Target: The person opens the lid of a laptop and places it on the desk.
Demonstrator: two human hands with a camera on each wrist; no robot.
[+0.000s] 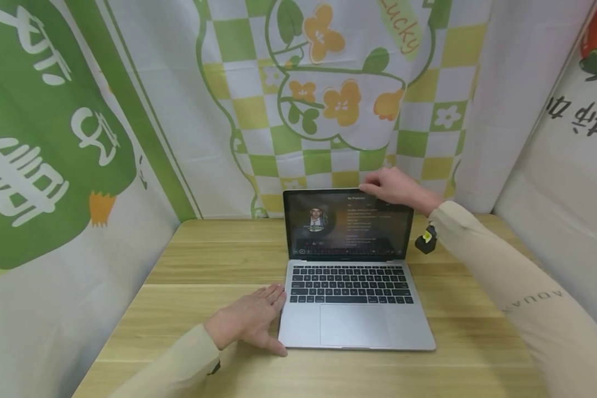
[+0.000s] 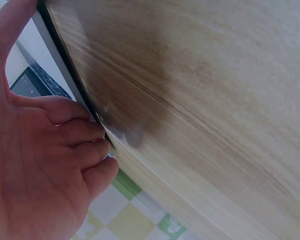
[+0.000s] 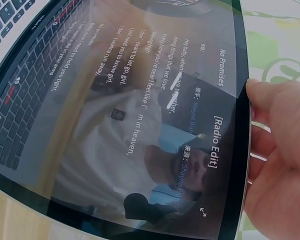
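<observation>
A silver laptop (image 1: 300,326) stands opened on the wooden table, its lid (image 1: 338,221) tilted up and its dark screen showing song lyrics. My right hand (image 1: 393,185) pinches the lid's top edge near the right corner. In the right wrist view, the thumb (image 3: 262,95) lies at the screen's front rim and the other fingers are behind it. My left hand (image 1: 251,315) rests at the left side of the base, fingers extended along it and thumb by the front corner. The left wrist view shows these fingertips (image 2: 97,131) against the base's edge.
The table (image 1: 204,254) has pale wood grain and reaches to the curtains. A green and white checked curtain (image 1: 229,105) hangs behind the laptop, with printed cloths on the left and right. A small black device (image 1: 425,240) hangs at the right wrist.
</observation>
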